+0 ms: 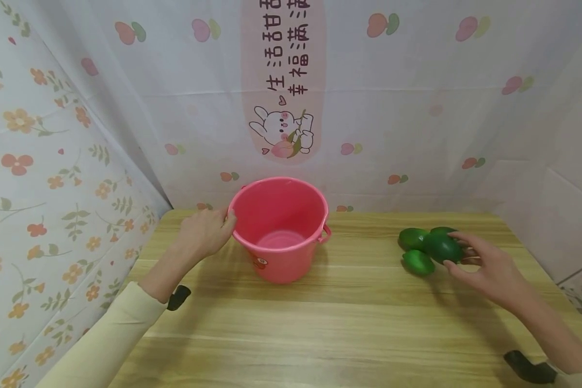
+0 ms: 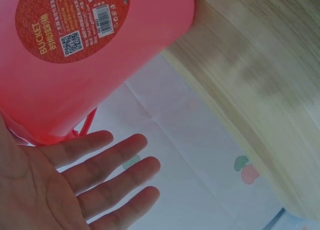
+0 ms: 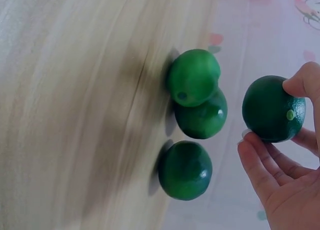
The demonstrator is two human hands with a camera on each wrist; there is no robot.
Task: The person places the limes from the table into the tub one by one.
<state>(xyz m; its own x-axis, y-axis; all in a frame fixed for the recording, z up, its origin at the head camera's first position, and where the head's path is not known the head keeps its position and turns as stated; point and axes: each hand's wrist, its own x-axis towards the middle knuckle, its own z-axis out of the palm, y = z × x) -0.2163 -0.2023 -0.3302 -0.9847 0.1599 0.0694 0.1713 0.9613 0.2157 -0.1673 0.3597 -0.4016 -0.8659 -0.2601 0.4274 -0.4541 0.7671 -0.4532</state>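
Observation:
A pink bucket (image 1: 285, 264) stands on the wooden table. My left hand (image 1: 206, 229) holds the left side of its rim, the thumb over the edge. In the left wrist view its four fingers (image 2: 102, 165) extend fairly straight outside the bucket; the thumb is hidden. At the right, my right hand (image 1: 490, 269) pinches a dark green lime (image 3: 272, 109) between thumb and fingertips, raised off the table. Beside it lie three other limes: a bright one (image 1: 418, 262), one to the left (image 1: 412, 238), and one at the back (image 3: 185, 170), mostly hidden in the head view.
The wooden table (image 1: 291, 334) ends at a white printed curtain (image 1: 417, 134) behind the bucket. A flowered cloth (image 1: 53, 215) hangs along the left side. The bucket's handle joint (image 1: 324, 235) sticks out on its right.

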